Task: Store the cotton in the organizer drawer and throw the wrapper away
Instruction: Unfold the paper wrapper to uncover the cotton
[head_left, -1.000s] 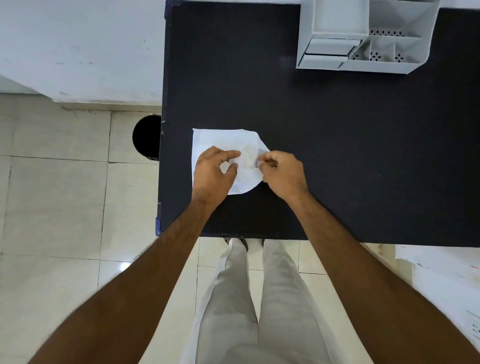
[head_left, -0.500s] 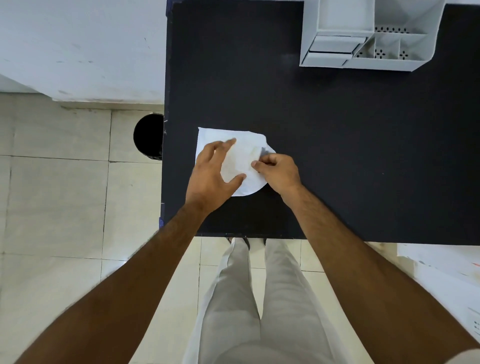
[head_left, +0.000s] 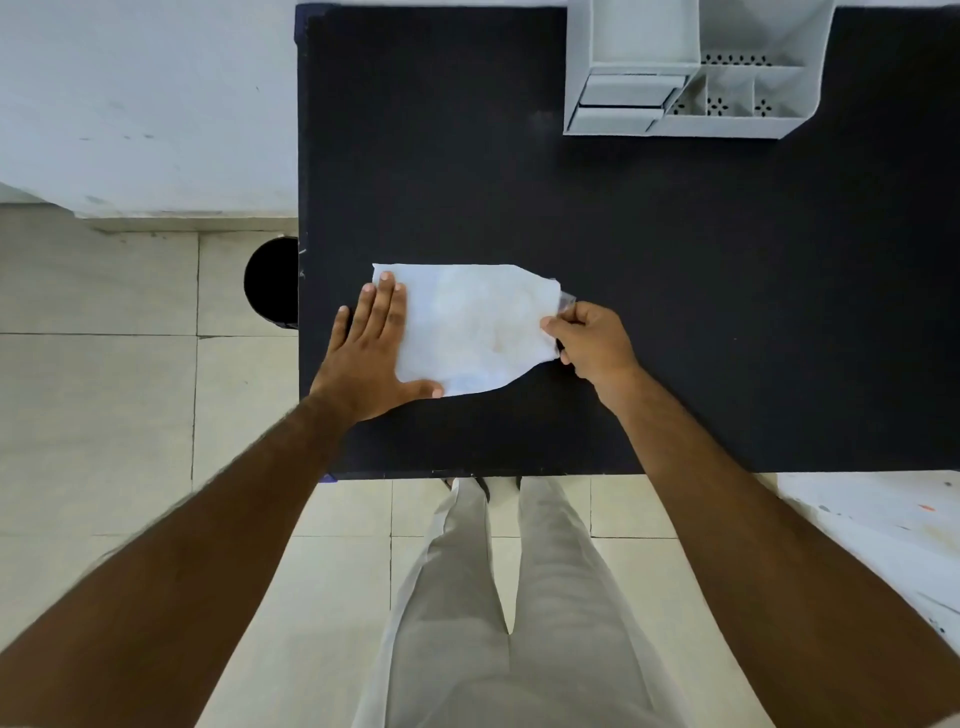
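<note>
Worktop (head_left: 675, 312) of black material, seen from above, with a person standing at its near edge. White cotton packet (head_left: 472, 327) lies flat near the front left part of the worktop, its wrapper not yet removed. Left hand (head_left: 371, 353) rests flat and spread on the packet's left end, fingers extended and thumb along the packet's near edge, pressing it down. Right hand (head_left: 589, 340) is closed in a pinch on the packet's right edge, where a small clear flap (head_left: 567, 301) of wrapper sticks out just above the knuckles; whether the cotton itself is gripped cannot be told. Grey organizer (head_left: 691, 78) stands at the far right of the worktop, well apart from the packet, with open compartments on its right and a drawer (head_left: 626, 98) at its front left; the drawer sits pushed in. Round black bin (head_left: 272, 283) stands on the tiled floor (head_left: 130, 389), just beside the worktop's left edge and near the left hand.
</note>
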